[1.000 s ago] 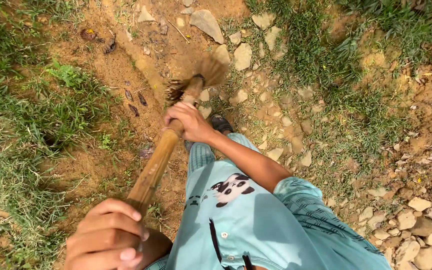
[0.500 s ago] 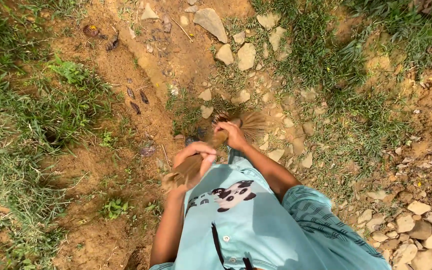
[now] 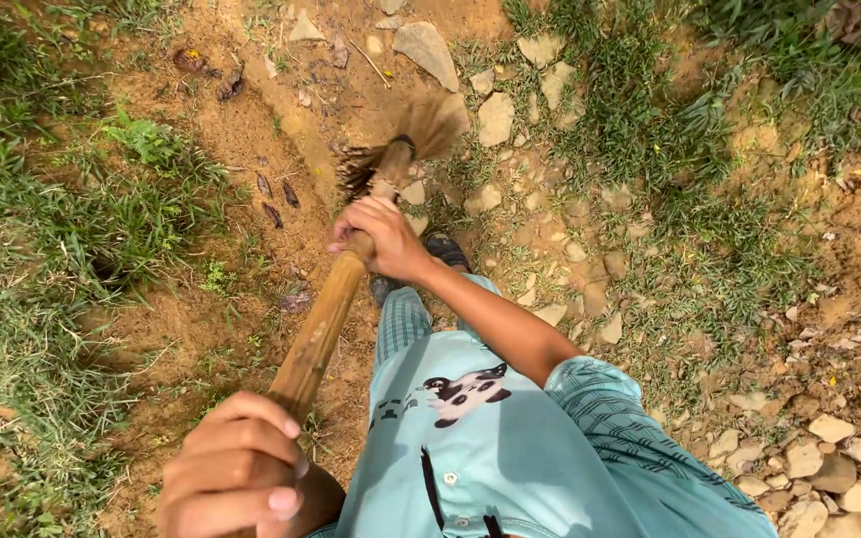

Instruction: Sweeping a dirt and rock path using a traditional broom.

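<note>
I hold a broom with a long brown wooden handle (image 3: 323,329) in both hands. My left hand (image 3: 236,473) is closed around the top end of the handle at the bottom of the view. My right hand (image 3: 383,237) grips the handle lower down, just above the straw bristles (image 3: 406,149). The bristles are blurred and rest on the bare dirt path ahead of my feet. My light blue shirt (image 3: 490,448) and a dark sandal (image 3: 445,249) show below.
The brown dirt path (image 3: 251,149) runs forward, with grass (image 3: 42,249) on the left and grass (image 3: 670,199) on the right. Flat stones (image 3: 429,50) lie ahead and pale pebbles (image 3: 829,458) at the lower right. Dry leaves (image 3: 276,199) lie left of the bristles.
Half a second ago both hands and the broom were drawn in close to my body. Now the broom is stretched forward again, its bristles on the dirt and my left hand low in view.
</note>
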